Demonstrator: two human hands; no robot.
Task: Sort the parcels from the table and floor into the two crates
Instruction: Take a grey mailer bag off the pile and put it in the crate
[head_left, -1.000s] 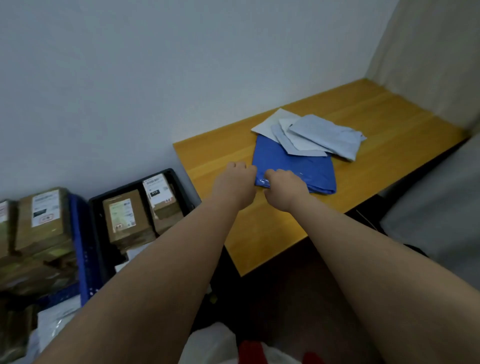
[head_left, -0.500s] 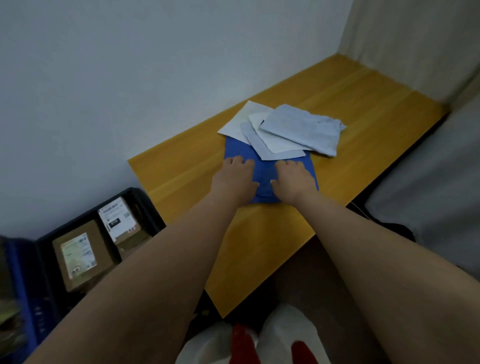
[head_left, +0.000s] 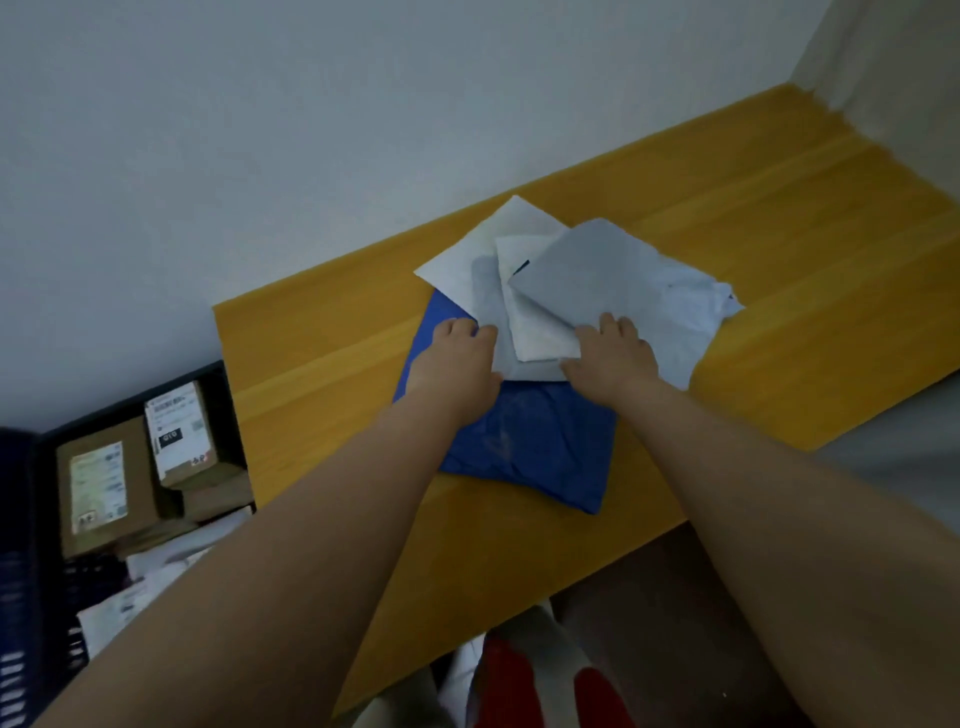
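Crinkled blue poly mailer (head_left: 530, 447) lies flat on the wood-grain tabletop (head_left: 322, 364), overlapped by grey-white flat mailers (head_left: 597, 280). Left hand (head_left: 457, 364) and right hand (head_left: 613, 358) are laid on the stack; finger grip cannot be told.

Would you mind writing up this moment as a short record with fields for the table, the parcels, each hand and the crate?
table: wooden table against the wall
parcels: blue mailer lowest, pale mailers stacked over its far end
left hand: left hand on the stack's left edge, grip unclear
right hand: right hand on the pale mailers, fingers over them
crate: dark crate on the floor, holding labelled cardboard boxes
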